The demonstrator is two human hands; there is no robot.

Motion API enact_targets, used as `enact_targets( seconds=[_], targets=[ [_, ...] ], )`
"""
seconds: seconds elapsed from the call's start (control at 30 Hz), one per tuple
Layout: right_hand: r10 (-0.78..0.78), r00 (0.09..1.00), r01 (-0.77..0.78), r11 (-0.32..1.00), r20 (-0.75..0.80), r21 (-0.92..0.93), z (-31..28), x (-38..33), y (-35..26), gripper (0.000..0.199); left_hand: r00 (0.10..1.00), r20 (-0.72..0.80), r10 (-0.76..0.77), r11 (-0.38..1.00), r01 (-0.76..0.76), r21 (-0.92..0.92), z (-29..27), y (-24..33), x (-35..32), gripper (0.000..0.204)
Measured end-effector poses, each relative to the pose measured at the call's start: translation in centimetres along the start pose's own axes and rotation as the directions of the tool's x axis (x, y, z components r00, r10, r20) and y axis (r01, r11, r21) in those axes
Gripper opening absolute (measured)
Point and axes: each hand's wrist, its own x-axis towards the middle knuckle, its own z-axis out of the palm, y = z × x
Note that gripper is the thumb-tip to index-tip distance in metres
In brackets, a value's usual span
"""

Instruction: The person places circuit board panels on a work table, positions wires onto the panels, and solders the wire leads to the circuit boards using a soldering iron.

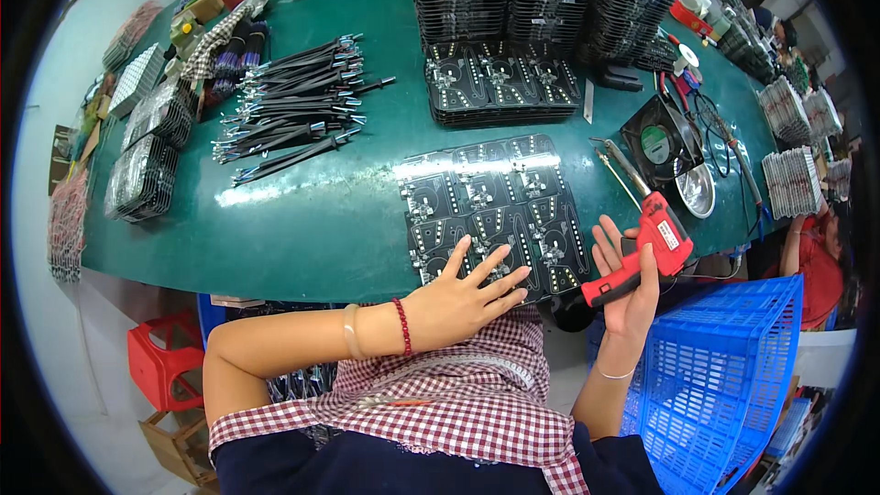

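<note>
Resting flat with fingers spread, the left hand (463,298) presses on the black panel of circuit boards (490,215) at the near edge of the green table (302,211); its grip is open, holding nothing. The right hand (628,289) closes its grip around a red pistol-shaped soldering gun (646,252), tip pointing away. Black cable bundles (293,105), stacked board panels (500,82), a small black fan (655,139) and a blue plastic crate (720,376) surround them.

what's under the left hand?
The left hand lies flat on the black circuit board panel, on the green table. Board parts beneath the palm are hidden.
</note>
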Motion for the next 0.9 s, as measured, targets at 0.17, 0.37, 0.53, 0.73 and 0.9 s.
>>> enact_targets(
  seconds=[0.17, 0.37, 0.53, 0.73, 0.9],
  targets=[
    [0.005, 1.000, -0.005, 1.000, -0.005, 0.003, 0.7, 0.1, 1.6, 0.036, 0.999, -0.047, -0.011, 0.999, 0.009, -0.051, 0.4, -0.9, -0.5, 0.069],
    [0.013, 0.999, -0.015, 0.999, 0.034, 0.042, 1.6, 1.4, 1.6, 0.032, 0.996, -0.067, -0.060, 0.979, 0.045, -0.200, -1.4, -2.8, -0.9, 0.076],
    [-0.059, 0.997, 0.058, 0.998, 0.058, 0.019, 0.3, 0.6, 1.0, 0.036, 0.736, -0.359, -0.574, 0.816, 0.552, -0.173, -4.1, -10.9, -4.4, 0.040],
    [-0.106, 0.994, 0.103, 0.985, -0.014, -0.139, 2.0, -0.6, 0.1, 0.040, 0.732, -0.436, -0.524, 0.832, 0.550, -0.078, -2.5, -20.0, -11.6, 0.017],
    [-0.165, 0.985, 0.174, 0.950, 0.057, -0.258, 4.4, -1.5, -1.2, 0.042, 0.673, -0.547, -0.499, 0.866, 0.414, -0.280, -3.1, -17.5, -9.8, 0.013]
  ],
)
